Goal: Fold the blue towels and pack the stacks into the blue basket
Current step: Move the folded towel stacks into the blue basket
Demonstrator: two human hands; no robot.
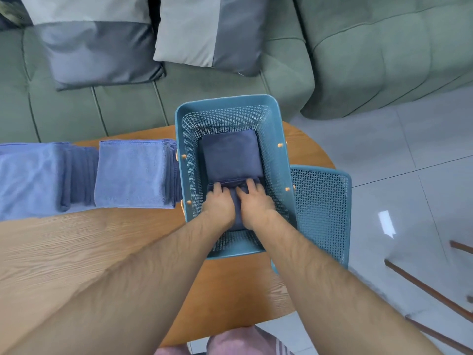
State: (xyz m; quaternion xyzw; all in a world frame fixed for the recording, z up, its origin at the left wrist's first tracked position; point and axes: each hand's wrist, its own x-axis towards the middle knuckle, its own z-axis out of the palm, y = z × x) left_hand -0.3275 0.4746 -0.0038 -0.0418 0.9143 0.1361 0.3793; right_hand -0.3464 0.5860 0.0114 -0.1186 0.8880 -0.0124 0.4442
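Both hands were down in the blue basket (190,134). Left hand (217,202) and right hand (256,202) gripped the near stack (236,213), fingers curled over its far edge. It touched the far stack (229,155). Risk: pulling the fingers out could drag the top layers and unfold them. The next stack (133,172) waited on the surface (89,231), so the fit may get tight.

My fingers (218,187) dug down past the near towel (236,217) in the basket (184,139), tips out of sight, so gripping or just pressing, no idea. Leftmost stack (28,175) got cut off by the edge; bench (64,239) looked smeary there.
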